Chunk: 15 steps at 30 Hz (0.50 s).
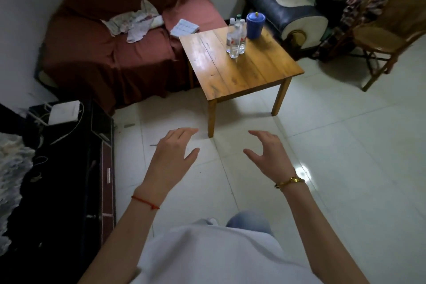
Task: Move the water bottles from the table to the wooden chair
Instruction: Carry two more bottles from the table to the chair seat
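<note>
- Left hand point(171, 157): held out over the white tiled floor point(345, 157), palm down, fingers loosely spread and slightly curled; it holds nothing and touches nothing. A red string bracelet point(145, 202) circles the wrist.
- Right hand point(268, 155): held out beside the left, well apart from it, fingers spread and curved inward like a loose claw; empty, in contact with nothing. A gold bracelet point(290, 181) sits on the wrist.
- Water bottles point(236, 38): a tight cluster of clear plastic bottles standing upright near the far edge of the wooden table point(242, 71), well apart from both hands. The bottles overlap one another, so their exact count cannot be told; one cap appears green, the rest pale.
- Blue lidded container point(254, 25): stands just beside the bottles on the same far edge, to their right.
- Wooden chair point(389, 30): right of the table at the picture's edge, partly cut off; dark patterned cloth point(345, 7) hangs over its near arm and hides part of the frame.
- Red-draped sofa point(119, 41): left of the table, with crumpled pale cloth on its seat.
- Dark cabinet point(69, 168): at lower left, too dim to make out in detail; a white box with cables lies on top.
- Person's white top and blue trouser leg fill the lower edge, cut off by the frame.
</note>
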{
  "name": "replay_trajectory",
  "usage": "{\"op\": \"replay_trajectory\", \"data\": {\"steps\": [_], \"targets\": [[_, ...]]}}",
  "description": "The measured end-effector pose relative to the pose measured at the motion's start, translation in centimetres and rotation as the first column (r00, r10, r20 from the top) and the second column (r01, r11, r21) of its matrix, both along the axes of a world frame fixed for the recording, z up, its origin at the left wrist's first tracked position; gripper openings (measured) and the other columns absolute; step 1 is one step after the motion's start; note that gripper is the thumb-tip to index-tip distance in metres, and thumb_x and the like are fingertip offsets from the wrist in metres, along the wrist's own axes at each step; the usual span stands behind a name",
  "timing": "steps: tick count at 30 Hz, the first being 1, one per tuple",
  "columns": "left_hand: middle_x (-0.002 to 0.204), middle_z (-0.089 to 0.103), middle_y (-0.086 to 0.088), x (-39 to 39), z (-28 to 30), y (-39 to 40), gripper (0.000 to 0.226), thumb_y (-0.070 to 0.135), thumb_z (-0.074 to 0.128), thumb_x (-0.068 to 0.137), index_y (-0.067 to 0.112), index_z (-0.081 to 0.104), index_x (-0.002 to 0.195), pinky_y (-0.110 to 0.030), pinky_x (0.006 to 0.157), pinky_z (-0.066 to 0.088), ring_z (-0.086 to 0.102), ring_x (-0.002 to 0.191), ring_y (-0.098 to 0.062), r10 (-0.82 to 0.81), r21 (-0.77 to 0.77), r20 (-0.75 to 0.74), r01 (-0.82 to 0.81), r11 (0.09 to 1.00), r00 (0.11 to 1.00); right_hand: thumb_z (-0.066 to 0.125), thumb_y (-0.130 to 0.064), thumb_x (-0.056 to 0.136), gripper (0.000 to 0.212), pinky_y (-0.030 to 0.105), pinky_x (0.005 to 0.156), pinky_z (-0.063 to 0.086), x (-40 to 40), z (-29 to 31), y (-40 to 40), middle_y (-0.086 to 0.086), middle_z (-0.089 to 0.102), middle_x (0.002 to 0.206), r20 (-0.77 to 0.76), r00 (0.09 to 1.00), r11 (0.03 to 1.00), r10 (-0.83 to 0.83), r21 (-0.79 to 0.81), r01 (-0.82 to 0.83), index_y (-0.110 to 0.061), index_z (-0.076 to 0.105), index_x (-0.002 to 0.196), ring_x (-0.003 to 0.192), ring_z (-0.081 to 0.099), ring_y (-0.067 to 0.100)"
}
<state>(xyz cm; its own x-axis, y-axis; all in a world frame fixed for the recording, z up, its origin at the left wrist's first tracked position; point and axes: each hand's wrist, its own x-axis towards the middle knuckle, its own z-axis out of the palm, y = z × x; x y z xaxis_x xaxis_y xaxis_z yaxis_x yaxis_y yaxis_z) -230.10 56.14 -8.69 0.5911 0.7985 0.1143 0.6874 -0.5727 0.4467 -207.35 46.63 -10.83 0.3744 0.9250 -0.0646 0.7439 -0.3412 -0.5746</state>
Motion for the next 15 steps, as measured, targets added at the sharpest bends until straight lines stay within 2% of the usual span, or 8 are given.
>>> {"op": "replay_trajectory", "data": {"steps": [9, 15], "targets": [[0.133, 0.054, 0.002, 10.2, 0.1, 11.1, 0.047, 0.027, 0.059, 0.090, 0.022, 0.047, 0.135, -0.033, 0.104, 0.038, 0.045, 0.126, -0.014, -0.089, -0.032, 0.017, 0.090, 0.995, 0.996, 0.064, -0.030, 0.086, 0.054, 0.036, 0.111, 0.035, 9.1, 0.2, 8.8, 0.004, 0.050, 0.137, -0.015, 0.994, 0.994, -0.104, -0.013, 0.104, -0.015, 0.045, 0.135, 0.129, 0.041, 0.020], [0.132, 0.054, 0.001, 19.0, -0.2, 17.1, 0.047, 0.024, 0.061, 0.089, 0.021, 0.048, 0.134, -0.035, 0.104, 0.041, 0.045, 0.126, -0.015, -0.070, -0.046, 0.027, 0.071, 0.996, 0.997, 0.067, -0.029, 0.084, 0.054, 0.032, 0.109, 0.035, 17.8, -0.2, 14.8, 0.004, 0.053, 0.134, -0.012, 0.996, 0.996, -0.090, -0.006, 0.090, -0.015, 0.047, 0.133, 0.127, 0.043, 0.019]]}}
